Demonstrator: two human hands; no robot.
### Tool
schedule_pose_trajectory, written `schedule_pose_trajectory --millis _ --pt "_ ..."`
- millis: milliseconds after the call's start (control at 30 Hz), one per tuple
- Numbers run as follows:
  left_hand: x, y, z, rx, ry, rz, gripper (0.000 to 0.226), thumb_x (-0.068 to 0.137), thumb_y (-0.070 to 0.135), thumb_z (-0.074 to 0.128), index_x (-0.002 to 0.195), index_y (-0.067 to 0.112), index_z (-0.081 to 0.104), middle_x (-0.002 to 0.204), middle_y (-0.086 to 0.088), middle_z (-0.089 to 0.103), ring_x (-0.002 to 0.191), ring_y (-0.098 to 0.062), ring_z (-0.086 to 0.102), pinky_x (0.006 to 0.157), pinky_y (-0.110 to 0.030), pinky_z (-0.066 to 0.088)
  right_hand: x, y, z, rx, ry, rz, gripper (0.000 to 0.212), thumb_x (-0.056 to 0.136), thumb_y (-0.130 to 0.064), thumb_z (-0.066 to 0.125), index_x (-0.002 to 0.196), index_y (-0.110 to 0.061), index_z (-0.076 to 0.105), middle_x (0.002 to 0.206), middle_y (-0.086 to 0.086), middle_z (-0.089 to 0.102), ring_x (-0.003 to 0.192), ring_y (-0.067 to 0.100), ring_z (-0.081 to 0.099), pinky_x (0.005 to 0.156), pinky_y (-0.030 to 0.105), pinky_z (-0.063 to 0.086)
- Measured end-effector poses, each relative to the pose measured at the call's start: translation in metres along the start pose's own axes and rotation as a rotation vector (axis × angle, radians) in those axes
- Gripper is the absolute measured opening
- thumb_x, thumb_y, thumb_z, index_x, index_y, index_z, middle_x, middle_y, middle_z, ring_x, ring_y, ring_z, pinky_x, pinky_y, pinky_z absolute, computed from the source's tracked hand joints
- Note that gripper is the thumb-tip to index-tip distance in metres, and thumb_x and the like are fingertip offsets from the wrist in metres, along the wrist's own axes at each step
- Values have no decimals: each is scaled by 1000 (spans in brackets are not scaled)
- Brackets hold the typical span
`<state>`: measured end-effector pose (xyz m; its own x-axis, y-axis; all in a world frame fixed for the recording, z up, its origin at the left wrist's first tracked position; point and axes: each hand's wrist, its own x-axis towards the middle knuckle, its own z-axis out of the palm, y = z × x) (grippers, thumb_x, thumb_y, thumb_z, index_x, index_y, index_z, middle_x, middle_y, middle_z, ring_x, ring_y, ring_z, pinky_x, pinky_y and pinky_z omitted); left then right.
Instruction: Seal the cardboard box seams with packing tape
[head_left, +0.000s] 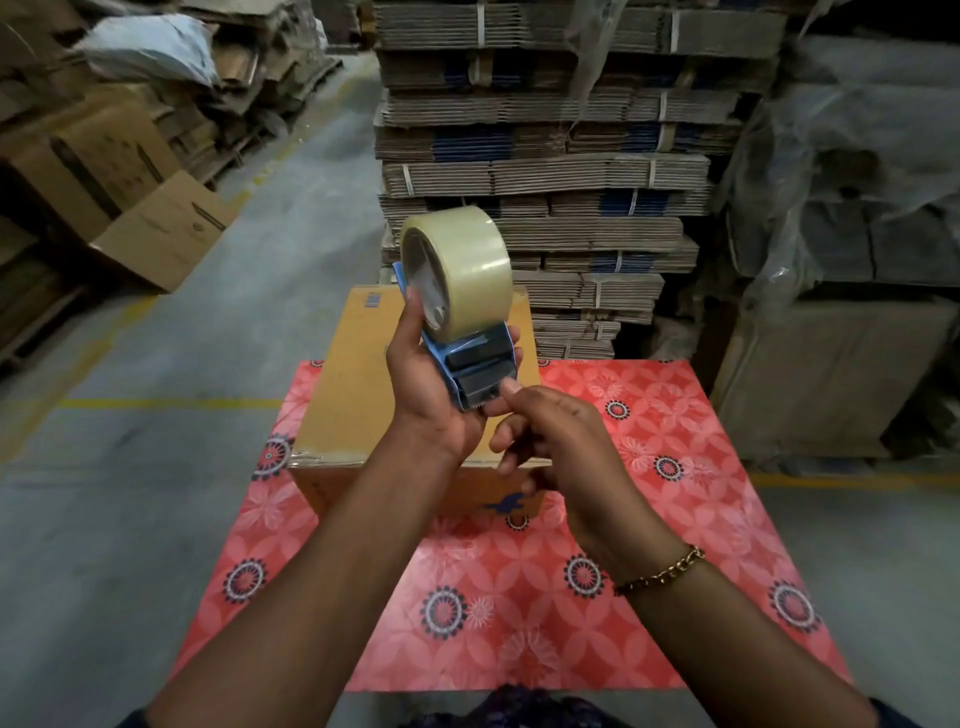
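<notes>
A closed brown cardboard box (353, 395) sits on a red flowered table cover (649, 447), with clear tape along its near top edge. Above the box, my left hand (421, 395) grips a blue tape dispenser (475, 366) that carries a roll of clear packing tape (465, 265), held upright with the roll on top. My right hand (550, 436) is just below and right of the dispenser; its thumb and forefinger pinch at the dispenser's lower blade end, where the tape end lies. The tape end itself is too small to make out.
A tall stack of bundled flat cartons (545, 156) stands straight behind the table. Plastic-wrapped pallets (852, 208) are at the right. Open and flattened boxes (156, 228) lie at the left beside a concrete aisle (171, 395) with yellow floor lines.
</notes>
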<state>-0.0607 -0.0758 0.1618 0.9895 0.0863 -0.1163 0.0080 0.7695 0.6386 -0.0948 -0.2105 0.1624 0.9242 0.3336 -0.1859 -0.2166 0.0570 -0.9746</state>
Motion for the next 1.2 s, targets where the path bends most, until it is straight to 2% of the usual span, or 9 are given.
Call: schedule_pose_trajectory --millis 200,367,467,667,800,933,1067,1200 --pt "6 -3 7 -3 32 63 78 96 66 36 125 -2 60 87 -16 70 75 -29 67 67 -35 57 2 2 8 101 30 79 33 95 -44 60 91 -14 73 62 -2 60 50 14 53 44 21 30" --pt "7 -5 11 27 45 148 83 98 64 35 139 -6 51 85 -17 69 73 -31 67 66 -35 57 7 -1 11 211 33 141 31 93 -45 62 90 -17 74 59 -5 57 47 12 52 41 20 30" --pt "9 -6 13 36 59 177 80 99 62 36 141 -4 50 86 -18 68 73 -32 65 67 -36 56 9 -3 10 245 47 113 25 92 -43 65 81 -21 72 59 -6 53 46 10 50 43 21 26" --pt "14 -10 11 81 72 206 81 95 64 41 144 0 49 104 -23 61 81 -34 64 70 -37 56 15 -6 9 257 59 59 20 93 -32 68 77 -19 68 56 -5 52 45 11 46 40 19 25" --pt "16 -9 10 66 83 174 82 96 64 38 143 -3 49 94 -20 65 77 -32 65 67 -36 57 16 -6 9 264 64 27 21 93 -25 67 74 -19 65 56 -4 52 43 9 45 39 19 25" --pt "18 -8 11 42 108 116 87 97 68 36 139 -6 51 85 -16 66 72 -28 65 62 -33 57 15 -4 11 244 81 11 21 94 -25 67 75 -17 66 55 -4 53 42 9 44 38 19 25" --pt "22 -6 12 24 125 92 78 94 73 38 112 2 66 75 -16 67 64 -28 65 59 -33 56 16 -4 11 234 85 10 23 94 -25 67 72 -18 66 54 -4 52 41 9 44 37 19 25" --pt "25 -2 12 -16 151 52 78 91 77 40 109 5 66 72 -14 68 61 -26 65 57 -32 55 13 -3 12 239 85 25 21 94 -25 68 76 -16 65 53 -4 52 40 9 44 37 19 25"
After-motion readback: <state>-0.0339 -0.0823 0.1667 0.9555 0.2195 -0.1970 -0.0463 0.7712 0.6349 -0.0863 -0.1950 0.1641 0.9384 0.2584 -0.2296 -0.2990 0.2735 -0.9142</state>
